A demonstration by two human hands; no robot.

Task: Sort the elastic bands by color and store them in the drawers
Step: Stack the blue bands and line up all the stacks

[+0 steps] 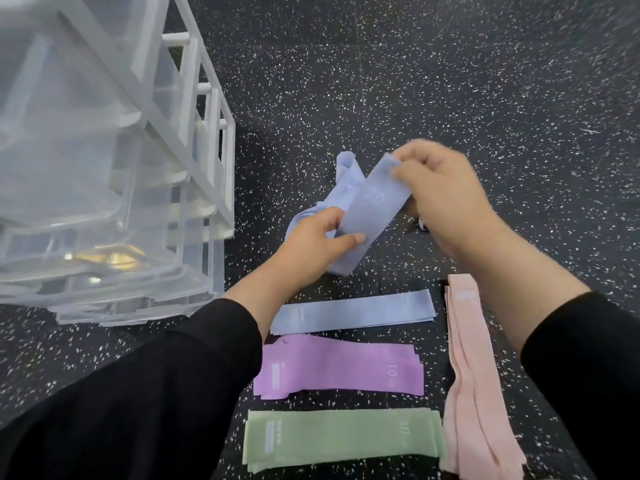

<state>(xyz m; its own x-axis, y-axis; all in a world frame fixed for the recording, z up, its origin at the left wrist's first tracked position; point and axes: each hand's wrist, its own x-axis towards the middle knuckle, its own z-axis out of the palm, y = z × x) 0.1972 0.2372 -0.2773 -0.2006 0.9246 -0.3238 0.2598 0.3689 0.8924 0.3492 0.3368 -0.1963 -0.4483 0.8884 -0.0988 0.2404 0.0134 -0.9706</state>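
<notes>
1. Flat pale-blue elastic band (372, 209) is up off the floor between my hands, stretched slantwise above the sorted stacks.
2. My left hand (313, 245) pinches its lower end, thumb on top; my right hand (440, 192) pinches the upper end. Both grasp the band.
3. Handling, as I judge it: light, limp, stretchy, slightly grippy. Best held at both short ends so it lies flat.
4. More loose blue bands (346, 174) lie crumpled just behind it on the floor.
5. Nearer me: blue stack (353, 311), purple stack (339, 367), green stack (343, 438), and a pink stack (474, 375) running lengthwise on the right.
6. Clear plastic drawer unit in a white frame (114, 161) stands to the left, drawers pulled out.
7. All rests on black speckled rubber flooring (415, 81).
</notes>
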